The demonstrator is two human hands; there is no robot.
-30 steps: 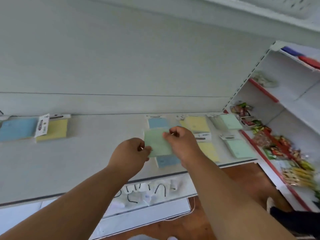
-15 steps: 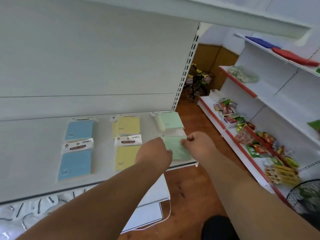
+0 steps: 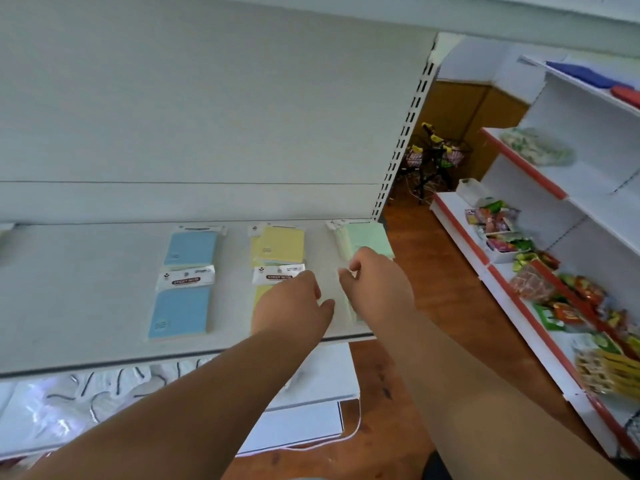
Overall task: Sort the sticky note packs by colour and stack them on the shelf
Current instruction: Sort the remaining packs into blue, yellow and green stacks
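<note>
Judging by the shelf (image 3: 86,306), sorting looks nearly done: blue packs (image 3: 181,311) and yellow packs (image 3: 277,245) lie left of both hands, a green pack (image 3: 367,237) just beyond. The right hand (image 3: 375,292) pinches another green pack's (image 3: 346,306) header; the left hand (image 3: 291,306) rests beside it, loosely curled. Half a second ago that pack showed more plainly; now the hands mostly cover it.

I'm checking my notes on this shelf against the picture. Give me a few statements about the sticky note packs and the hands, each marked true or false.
1. The blue packs lie left of the yellow packs. True.
2. A green pack lies at the back right of the shelf. True.
3. The left hand grips a blue pack. False: it is over the front yellow pack, far from the blue.
4. The right hand rests on the floor. False: it is above the shelf, by the green packs.
</note>
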